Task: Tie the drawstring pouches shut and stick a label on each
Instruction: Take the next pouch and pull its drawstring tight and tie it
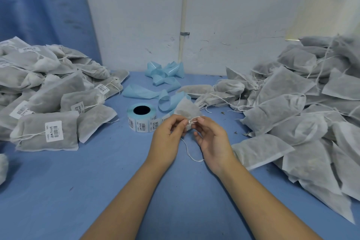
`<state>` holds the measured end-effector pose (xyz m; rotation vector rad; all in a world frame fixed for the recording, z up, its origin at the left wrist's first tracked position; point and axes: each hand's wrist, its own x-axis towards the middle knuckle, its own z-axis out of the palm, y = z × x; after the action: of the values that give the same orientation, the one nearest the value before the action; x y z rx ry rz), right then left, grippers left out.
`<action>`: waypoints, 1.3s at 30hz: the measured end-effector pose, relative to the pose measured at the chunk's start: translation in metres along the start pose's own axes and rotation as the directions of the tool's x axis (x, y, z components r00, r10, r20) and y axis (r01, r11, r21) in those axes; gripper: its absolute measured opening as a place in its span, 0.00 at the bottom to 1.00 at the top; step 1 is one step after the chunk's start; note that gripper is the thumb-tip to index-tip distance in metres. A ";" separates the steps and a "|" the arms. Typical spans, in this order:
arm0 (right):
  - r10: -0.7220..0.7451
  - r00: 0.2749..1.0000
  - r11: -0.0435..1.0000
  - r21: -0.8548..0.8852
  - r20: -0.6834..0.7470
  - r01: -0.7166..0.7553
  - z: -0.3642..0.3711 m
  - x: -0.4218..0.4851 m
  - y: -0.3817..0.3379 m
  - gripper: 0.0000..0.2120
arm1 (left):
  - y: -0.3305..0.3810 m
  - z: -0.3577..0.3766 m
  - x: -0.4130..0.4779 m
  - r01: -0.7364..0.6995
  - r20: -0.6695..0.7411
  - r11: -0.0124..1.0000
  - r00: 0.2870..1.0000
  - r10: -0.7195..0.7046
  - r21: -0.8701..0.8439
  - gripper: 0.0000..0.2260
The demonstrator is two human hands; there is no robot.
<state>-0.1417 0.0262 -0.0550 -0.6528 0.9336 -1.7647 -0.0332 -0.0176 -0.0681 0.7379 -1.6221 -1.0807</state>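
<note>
Pouches (282,87) are lying in two heaps flanking the label roll (141,122), the untied heap (303,122) to its right and the labelled heap (48,99) to its left, seemingly keeping waiting work apart from finished. Just right of the roll one pouch (186,109) is being held off the table (97,181), neck towards the person for knotting. The left hand (167,138) and right hand (212,138) are each pinching its white drawstring (191,122), fingertips closed on the cord.
</note>
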 end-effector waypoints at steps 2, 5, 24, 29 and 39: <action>0.000 1.000 1.000 0.026 -0.002 0.000 -0.001 0.001 0.000 0.05 | 0.000 0.000 0.000 0.005 0.004 1.000 1.000 -0.005 0.010 0.07; 0.007 1.000 0.998 0.059 -0.006 -0.007 -0.003 0.002 0.000 0.06 | 0.000 -0.001 0.001 0.016 0.001 1.000 1.000 -0.016 0.024 0.06; 0.107 0.990 0.979 0.162 0.093 -0.121 0.004 -0.001 0.001 0.04 | 0.004 0.003 -0.005 -0.013 -0.169 0.938 0.983 0.076 0.346 0.10; 0.098 0.986 0.990 0.086 0.134 -0.111 0.005 -0.004 0.000 0.07 | 0.007 0.002 -0.007 -0.180 -0.218 0.911 0.937 0.274 0.372 0.17; -0.003 0.999 1.000 0.027 -0.041 0.004 0.002 -0.002 0.002 0.09 | 0.010 -0.002 -0.007 -0.152 -0.333 0.940 0.908 0.254 0.304 0.17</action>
<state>-0.1391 0.0270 -0.0556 -0.6032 0.9353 -1.7969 -0.0286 -0.0085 -0.0619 0.8690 -1.4927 -0.5311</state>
